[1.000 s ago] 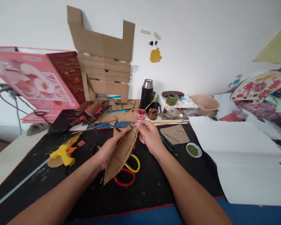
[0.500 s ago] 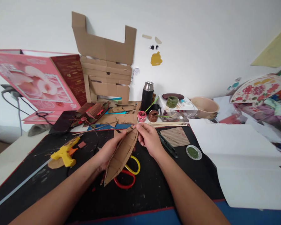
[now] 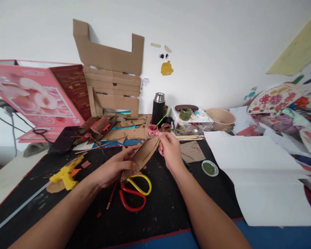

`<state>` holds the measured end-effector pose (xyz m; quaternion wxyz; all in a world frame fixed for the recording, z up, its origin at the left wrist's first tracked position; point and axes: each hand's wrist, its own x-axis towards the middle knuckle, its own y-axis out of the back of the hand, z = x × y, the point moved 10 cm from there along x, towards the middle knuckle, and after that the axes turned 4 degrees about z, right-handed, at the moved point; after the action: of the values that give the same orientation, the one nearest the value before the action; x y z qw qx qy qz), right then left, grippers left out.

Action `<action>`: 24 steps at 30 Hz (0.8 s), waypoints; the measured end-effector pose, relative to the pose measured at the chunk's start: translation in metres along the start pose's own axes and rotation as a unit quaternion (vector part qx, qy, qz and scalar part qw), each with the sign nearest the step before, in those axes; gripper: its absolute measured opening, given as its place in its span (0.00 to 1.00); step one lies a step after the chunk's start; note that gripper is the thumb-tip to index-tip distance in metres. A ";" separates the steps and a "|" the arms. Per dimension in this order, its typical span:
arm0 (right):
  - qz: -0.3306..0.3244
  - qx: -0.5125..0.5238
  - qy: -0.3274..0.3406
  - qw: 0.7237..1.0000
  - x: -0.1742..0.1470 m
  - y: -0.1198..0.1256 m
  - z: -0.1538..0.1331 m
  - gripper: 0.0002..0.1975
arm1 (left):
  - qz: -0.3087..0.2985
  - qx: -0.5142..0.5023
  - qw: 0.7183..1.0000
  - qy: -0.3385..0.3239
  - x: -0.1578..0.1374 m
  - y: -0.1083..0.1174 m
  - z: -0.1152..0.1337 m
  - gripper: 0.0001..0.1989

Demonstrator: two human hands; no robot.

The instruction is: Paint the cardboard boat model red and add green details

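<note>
My L hand grips a long brown cardboard piece w/ pointed ends and raised sides, like a small hull. Thumb lies inside the hollow near the close end, fingers go round the outside; prob. so the walls are backed from both faces and don't buckle. My R hand is closed in a pinch on the far tip, thumb vs. curled fingers, prob. b/c that narrow end only gives room for fingertips. Piece is in the air b/w both hands, tilted, far tip higher, approx. mid-surface; two holds, so it shouldn't twist.

Just below its near end: scissors w/ one red and one yellow loop handle, loops toward me, likely for easy pickup. Blades I can't see. Dark red pencil is just L of them.

Yellow glue gun rests far L on a rounded tan cardboard scrap, maybe to protect the black mat; long translucent glue stick runs out its back. To the R, a shallow white lid of green paint sits flat, presumably vs. spills, near a ribbed cardboard square.
</note>
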<state>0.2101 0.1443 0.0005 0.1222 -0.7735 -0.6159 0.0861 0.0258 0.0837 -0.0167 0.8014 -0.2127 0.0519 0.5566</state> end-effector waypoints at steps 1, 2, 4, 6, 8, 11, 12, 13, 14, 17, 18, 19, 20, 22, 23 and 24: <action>0.004 0.005 -0.003 1.000 0.001 0.001 0.000 0.17 | -0.013 0.002 1.000 -0.002 -0.001 0.000 0.001 0.42; 0.006 0.010 -0.006 1.000 0.001 0.003 0.000 0.17 | -0.026 0.001 1.000 -0.003 -0.001 0.000 0.002 0.43; 0.006 0.016 -0.015 1.000 0.002 0.003 0.000 0.16 | -0.046 -0.001 0.999 -0.002 -0.002 0.000 0.001 0.46; 0.000 0.018 -0.024 1.000 0.001 0.003 0.001 0.16 | -0.060 -0.005 0.998 0.000 -0.003 0.000 0.000 0.49; -0.008 0.019 -0.028 0.999 0.000 0.001 0.001 0.17 | -0.068 -0.009 0.998 0.007 -0.003 -0.001 -0.003 0.51; -0.016 0.022 -0.029 0.999 0.000 -0.001 0.002 0.18 | -0.067 -0.017 0.997 0.022 -0.003 -0.001 -0.007 0.54; -0.019 0.024 -0.029 0.999 0.000 -0.001 0.002 0.19 | -0.064 -0.018 0.997 0.025 -0.003 0.000 -0.008 0.55; -0.023 0.024 -0.029 0.999 0.000 -0.002 0.002 0.19 | -0.060 -0.019 0.998 0.027 -0.002 0.000 -0.009 0.55; -0.027 0.025 -0.028 0.999 0.001 -0.003 0.002 0.20 | -0.057 -0.019 0.998 0.029 -0.002 0.001 -0.009 0.55; -0.037 0.026 -0.029 0.999 0.000 -0.006 0.002 0.22 | -0.056 -0.016 0.998 0.035 -0.001 0.001 -0.011 0.54; -0.038 0.027 -0.030 0.998 0.000 -0.006 0.002 0.22 | -0.057 -0.014 0.998 0.037 -0.001 0.000 -0.012 0.54; -0.039 0.027 -0.032 0.998 -0.001 -0.006 0.002 0.23 | -0.057 -0.011 0.998 0.039 -0.001 0.000 -0.012 0.53; -0.039 0.026 -0.033 0.998 -0.001 -0.007 0.002 0.23 | -0.059 -0.008 0.997 0.040 0.000 0.000 -0.013 0.52; -0.039 0.026 -0.032 0.998 -0.002 -0.007 0.001 0.22 | -0.057 -0.003 0.998 0.040 0.000 0.000 -0.014 0.50; -0.040 0.025 -0.031 0.998 -0.003 -0.007 0.001 0.22 | -0.055 0.000 0.998 0.040 0.000 0.000 -0.015 0.50; -0.040 0.025 -0.030 0.998 -0.003 -0.007 0.000 0.22 | -0.051 0.002 0.998 0.039 0.001 0.000 -0.015 0.49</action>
<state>0.2024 0.1429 0.0022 0.1264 -0.7419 -0.6475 0.1196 0.0284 0.0784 -0.0307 0.8264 -0.2352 0.0736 0.5063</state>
